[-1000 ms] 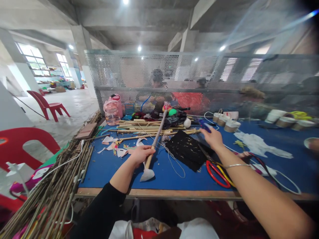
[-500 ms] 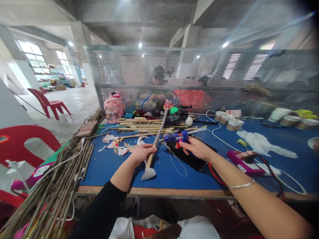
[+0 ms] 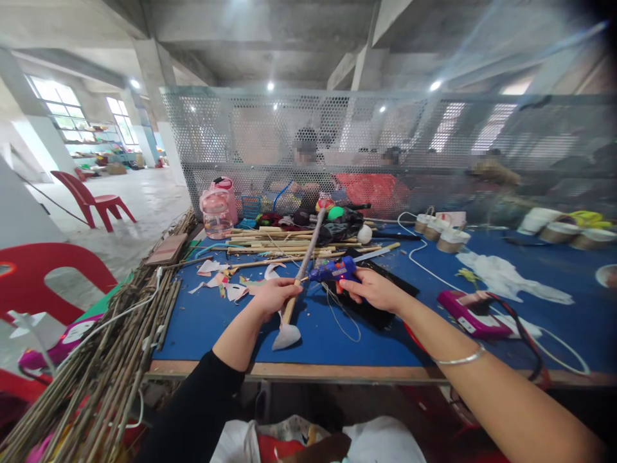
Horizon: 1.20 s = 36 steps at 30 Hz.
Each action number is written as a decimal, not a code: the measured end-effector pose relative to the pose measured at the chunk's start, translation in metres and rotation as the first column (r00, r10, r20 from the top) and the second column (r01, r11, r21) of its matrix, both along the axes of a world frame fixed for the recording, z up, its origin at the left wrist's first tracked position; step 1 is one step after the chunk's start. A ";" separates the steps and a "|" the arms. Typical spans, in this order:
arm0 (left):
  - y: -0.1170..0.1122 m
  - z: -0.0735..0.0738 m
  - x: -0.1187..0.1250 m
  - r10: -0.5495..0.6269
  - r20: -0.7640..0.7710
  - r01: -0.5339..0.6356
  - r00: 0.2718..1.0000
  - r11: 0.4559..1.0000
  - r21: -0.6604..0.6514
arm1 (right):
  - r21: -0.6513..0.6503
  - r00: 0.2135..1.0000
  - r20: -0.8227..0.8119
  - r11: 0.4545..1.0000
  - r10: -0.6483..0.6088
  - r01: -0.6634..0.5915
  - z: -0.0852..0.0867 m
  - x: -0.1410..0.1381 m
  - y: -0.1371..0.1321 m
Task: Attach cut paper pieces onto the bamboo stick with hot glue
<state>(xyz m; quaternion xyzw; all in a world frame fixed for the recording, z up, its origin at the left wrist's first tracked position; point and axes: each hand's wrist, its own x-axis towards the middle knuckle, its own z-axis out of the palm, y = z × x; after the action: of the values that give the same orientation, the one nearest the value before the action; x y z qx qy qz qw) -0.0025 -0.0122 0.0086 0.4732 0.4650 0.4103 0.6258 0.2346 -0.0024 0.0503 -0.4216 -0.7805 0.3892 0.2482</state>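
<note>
My left hand (image 3: 278, 297) is closed around a wooden stick (image 3: 311, 247), partly wrapped in greyish material. The stick slants away from me, with a pale flared piece (image 3: 286, 336) at its near end. In my right hand (image 3: 370, 289) is a blue glue gun (image 3: 337, 268), lit by a small red light. Its nozzle points left and is at the stick, just beyond my left fingers; whether it touches I cannot tell. Beneath the gun lie a black sheet (image 3: 385, 286) and a loop of thin wire (image 3: 349, 331) on the blue table (image 3: 216, 344).
Bamboo sticks (image 3: 270, 238) lie across the back, near a pink bottle (image 3: 216, 212). Paper scraps (image 3: 236, 292) are scattered at left. A long bundle of twigs (image 3: 110, 360) flanks the table. At right sits a purple power strip (image 3: 475, 315) with cables. A perforated metal screen (image 3: 260, 141) stands behind; people are beyond it.
My right hand has moved the glue gun left, bringing its nozzle to the stick. The left hand and stick have hardly moved.
</note>
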 end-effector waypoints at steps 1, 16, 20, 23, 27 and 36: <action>0.000 0.000 0.000 -0.003 0.000 0.003 1.000 1.000 0.002 | -0.005 1.000 -0.002 1.000 0.000 0.000 0.000 0.000 0.000; 0.001 -0.001 0.000 -0.007 -0.012 0.007 1.000 1.000 0.001 | 0.060 0.991 0.100 0.994 -0.093 0.087 -0.006 0.001 0.003; 0.000 0.001 0.000 -0.006 -0.024 0.007 1.000 1.000 0.001 | 0.123 0.985 0.145 0.989 -0.097 0.079 -0.005 0.001 0.002; 0.000 0.001 0.000 -0.008 -0.025 0.009 1.000 1.000 0.003 | 0.206 0.981 0.164 0.976 -0.102 0.068 -0.002 -0.001 0.001; -0.001 0.002 0.000 -0.018 -0.020 0.018 1.000 1.000 0.003 | 0.336 0.980 0.169 0.941 -0.107 0.044 0.001 0.000 -0.001; -0.002 0.003 -0.001 -0.027 -0.003 0.027 1.000 1.000 0.015 | 0.472 0.976 0.157 0.880 -0.149 0.059 0.002 0.010 -0.007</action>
<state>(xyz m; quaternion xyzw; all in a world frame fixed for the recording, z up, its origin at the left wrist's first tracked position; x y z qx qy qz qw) -0.0033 -0.0139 0.0121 0.4849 0.4561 0.4046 0.6270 0.2450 -0.0096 0.0523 -0.4262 -0.8469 0.1354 0.2876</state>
